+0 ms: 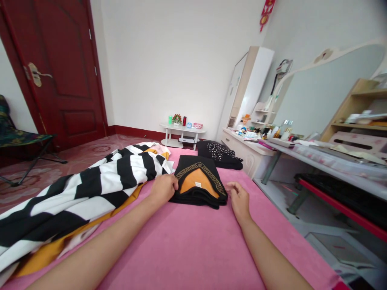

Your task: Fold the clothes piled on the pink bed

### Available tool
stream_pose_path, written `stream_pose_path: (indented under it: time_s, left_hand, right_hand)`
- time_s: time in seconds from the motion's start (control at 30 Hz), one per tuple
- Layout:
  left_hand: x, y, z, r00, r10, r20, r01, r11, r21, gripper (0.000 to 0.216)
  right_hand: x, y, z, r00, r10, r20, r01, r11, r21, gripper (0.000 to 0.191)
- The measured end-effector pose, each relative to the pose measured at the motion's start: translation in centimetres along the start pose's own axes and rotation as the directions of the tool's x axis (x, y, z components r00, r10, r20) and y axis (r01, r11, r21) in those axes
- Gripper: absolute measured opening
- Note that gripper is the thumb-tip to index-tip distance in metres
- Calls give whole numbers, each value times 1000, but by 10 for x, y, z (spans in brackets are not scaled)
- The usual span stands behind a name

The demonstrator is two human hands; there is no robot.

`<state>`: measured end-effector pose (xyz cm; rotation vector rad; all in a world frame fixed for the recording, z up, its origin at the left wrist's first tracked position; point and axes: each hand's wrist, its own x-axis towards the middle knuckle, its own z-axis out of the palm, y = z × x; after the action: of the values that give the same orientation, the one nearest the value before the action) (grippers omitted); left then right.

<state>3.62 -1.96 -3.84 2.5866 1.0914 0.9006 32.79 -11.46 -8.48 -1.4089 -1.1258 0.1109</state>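
A black garment (184,163), folded into a compact block, lies in front of me on a pink bedspread (187,245). Its neckline has a gold key-pattern trim, and an orange inside with a small white label shows through. My left hand (165,188) is closed on the garment's left edge, its fingertips partly hidden. At the right edge is my right hand (240,199), fingers loosely bent and apart, holding nothing; whether it touches the cloth I cannot tell. Left of the garment, a black-and-white patterned cloth (104,183) lies loosely heaped over mustard-coloured fabric (48,255).
Behind the folded garment sits a stack of black clothes (217,153), partly white-spotted. A cluttered dressing table (256,146) and a desk (320,159) line the right side. A low white table (181,128) stands by the far wall, a folding chair (26,139) at left.
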Motion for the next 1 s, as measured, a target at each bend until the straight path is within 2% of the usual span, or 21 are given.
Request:
stream_pose_path:
  time_s: [0.07, 0.13, 0.23, 0.3, 0.43, 0.53, 0.63, 0.77, 0.87, 1.0]
  left_hand:
    - [3, 20, -6, 998, 31, -63, -28, 999, 44, 27]
    - [8, 41, -4, 987, 135, -87, -134, 991, 11, 23]
    - [13, 70, 15, 958, 288, -10, -288, 955, -69, 31]
    - [14, 83, 33, 945, 323, 59, -317, 944, -88, 41]
    - [16, 99, 67, 973, 216, 85, -214, 976, -35, 39]
    - [23, 107, 80, 994, 90, 68, -90, 996, -10, 42]
    - [34, 113, 86, 991, -65, 113, 77, 992, -99, 40]
    - [41, 116, 92, 970, -212, 121, 235, 943, -237, 18]
    - [39, 108, 96, 971, -226, 77, 238, 891, -386, 14]
    - [37, 91, 99, 986, -163, 27, 139, 726, -674, 10]
  right_hand:
    - [2, 3, -1, 996, 78, -44, -80, 996, -28, 23]
    - [4, 6, 0, 993, 118, -18, -119, 993, -27, 24]
    - [5, 9, 1, 992, 129, 9, -129, 992, 4, 27]
    - [5, 11, 1, 989, 150, 21, -150, 988, 30, 28]
    - [5, 17, 0, 988, 148, 44, -149, 988, 26, 29]
    - [6, 19, 1, 992, 108, 69, -109, 994, 7, 29]
    - [5, 15, 3, 991, 72, 114, -77, 996, 37, 33]
    - [3, 7, 3, 988, 54, 145, -70, 992, 108, 34]
    - [3, 4, 2, 995, 41, 86, -47, 997, 66, 32]
    - [4, 4, 0, 1000, -5, 22, 6, 999, -37, 32]
